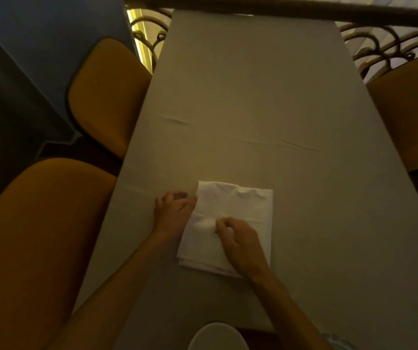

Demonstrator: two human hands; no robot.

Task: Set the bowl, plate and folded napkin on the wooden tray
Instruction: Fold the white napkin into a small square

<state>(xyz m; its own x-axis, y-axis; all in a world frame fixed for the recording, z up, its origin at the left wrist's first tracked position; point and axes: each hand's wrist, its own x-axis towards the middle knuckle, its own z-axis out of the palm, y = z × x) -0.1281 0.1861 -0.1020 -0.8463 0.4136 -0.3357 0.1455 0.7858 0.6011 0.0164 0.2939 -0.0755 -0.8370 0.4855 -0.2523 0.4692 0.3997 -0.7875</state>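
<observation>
A white napkin (238,210), folded into a rectangle, lies flat on the cloth-covered table (253,109). My left hand (175,210) rests at the napkin's left edge with its fingers curled, touching the cloth. My right hand (240,243) lies on top of the napkin's near part with fingers bent, pinching or pressing the fabric. A white round dish (218,337), bowl or plate, shows at the bottom edge, partly cut off. No wooden tray is in view.
Orange-brown padded chairs stand at the left (106,97), at the near left (38,248) and at the right (410,117). A dark iron railing (379,41) runs behind the table's far end. The light is dim.
</observation>
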